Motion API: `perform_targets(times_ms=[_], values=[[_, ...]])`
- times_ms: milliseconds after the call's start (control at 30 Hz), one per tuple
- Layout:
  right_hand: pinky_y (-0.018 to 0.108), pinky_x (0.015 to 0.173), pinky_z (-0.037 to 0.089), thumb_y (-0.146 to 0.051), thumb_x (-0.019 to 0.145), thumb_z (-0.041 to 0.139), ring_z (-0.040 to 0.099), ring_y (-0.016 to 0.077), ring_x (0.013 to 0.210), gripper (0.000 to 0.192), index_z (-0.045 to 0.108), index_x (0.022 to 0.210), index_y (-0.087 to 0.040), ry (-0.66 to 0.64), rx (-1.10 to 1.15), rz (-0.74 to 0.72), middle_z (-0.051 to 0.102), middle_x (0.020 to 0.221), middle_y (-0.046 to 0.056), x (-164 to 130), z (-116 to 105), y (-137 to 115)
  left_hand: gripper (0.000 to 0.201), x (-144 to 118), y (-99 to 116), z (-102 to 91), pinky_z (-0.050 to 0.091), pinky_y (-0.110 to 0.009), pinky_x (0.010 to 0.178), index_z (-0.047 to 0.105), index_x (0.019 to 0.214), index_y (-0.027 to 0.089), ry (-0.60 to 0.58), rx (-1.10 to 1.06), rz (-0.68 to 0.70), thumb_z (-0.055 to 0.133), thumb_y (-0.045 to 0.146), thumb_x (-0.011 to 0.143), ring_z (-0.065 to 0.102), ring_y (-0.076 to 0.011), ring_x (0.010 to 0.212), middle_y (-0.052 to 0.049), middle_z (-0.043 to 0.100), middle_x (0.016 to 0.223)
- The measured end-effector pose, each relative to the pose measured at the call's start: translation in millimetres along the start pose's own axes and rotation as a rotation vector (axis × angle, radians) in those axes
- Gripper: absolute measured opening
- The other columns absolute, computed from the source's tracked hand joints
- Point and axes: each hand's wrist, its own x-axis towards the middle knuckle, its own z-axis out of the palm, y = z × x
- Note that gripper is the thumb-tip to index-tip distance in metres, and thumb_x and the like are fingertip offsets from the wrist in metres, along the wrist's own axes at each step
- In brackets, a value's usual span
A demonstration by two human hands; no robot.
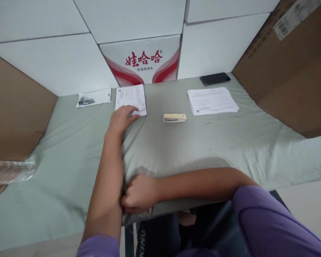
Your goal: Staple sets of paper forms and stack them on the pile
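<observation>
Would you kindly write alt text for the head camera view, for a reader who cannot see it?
A person's left hand rests on a small paper stack on a green cloth-covered table, while the right hand is curled in a fist at the table's near edge. A beige stapler, another paper stack and a phone lie farther right.

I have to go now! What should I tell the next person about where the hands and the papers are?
Left hand: stretched out, fingers resting on the near edge of the small paper sheet.
Right hand: closed loosely at the table's near edge, against the left forearm, holding nothing visible.
Stapler: lying untouched mid-table, right of the sheet.
Paper stack: farther right, untouched, with a phone behind it.
Done: the left hand has reached the sheet. Left: the sheet is not lifted.
</observation>
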Motion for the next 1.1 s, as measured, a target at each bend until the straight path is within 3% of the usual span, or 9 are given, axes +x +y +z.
perform_targets(times_ms=[500,667,833,967,1100], values=[[0.032,0.056,0.042,-0.037,0.098,0.048,0.073,0.0198,0.073,0.035,0.073,0.082,-0.018,0.015,-0.008,0.003,0.076,0.076,0.006,0,0,0,0.021,1,6,3.5,0.048,-0.036,0.084,0.075,0.100,0.024,0.083,0.031,0.049,0.056,0.029,0.093,0.068,-0.0267,0.100,-0.009,0.077,0.107],[0.031,0.054,0.039,-0.037,0.098,0.049,0.071,0.0193,0.070,0.034,0.072,0.081,-0.018,-0.008,0.007,0.004,0.076,0.076,0.006,0,-2,1,0.019,4,6,5.4,0.048,-0.034,0.081,0.068,0.102,0.023,0.315,0.081,0.026,0.051,0.025,0.095,0.068,-0.0232,0.091,-0.009,0.075,0.101],[0.031,0.056,0.037,-0.039,0.098,0.047,0.068,0.0188,0.069,0.034,0.066,0.079,-0.020,0.012,0.070,0.030,0.076,0.080,0.006,-2,-2,2,0.021,5,13,-18.7,0.048,-0.037,0.087,0.060,0.108,0.020,0.608,0.096,0.053,0.041,0.024,0.101,0.066,-0.0224,0.099,-0.010,0.070,0.106],[0.027,0.062,0.040,-0.035,0.095,0.050,0.062,0.0139,0.070,0.025,0.056,0.077,-0.020,0.228,0.361,0.105,0.070,0.078,0.002,-5,-11,15,0.025,1,31,-54.7,0.047,-0.040,0.095,0.055,0.112,0.018,0.759,0.034,0.125,0.035,0.031,0.107,0.062,-0.0208,0.106,-0.009,0.061,0.107],[0.025,0.071,0.047,-0.037,0.090,0.057,0.058,0.0125,0.078,0.017,0.055,0.093,-0.020,0.750,0.680,0.372,0.063,0.088,0.002,-20,-43,46,0.031,-9,57,-88.4,0.046,-0.040,0.094,0.053,0.111,0.010,0.916,-0.026,0.342,0.033,0.033,0.108,0.060,-0.0189,0.107,-0.006,0.051,0.103]])
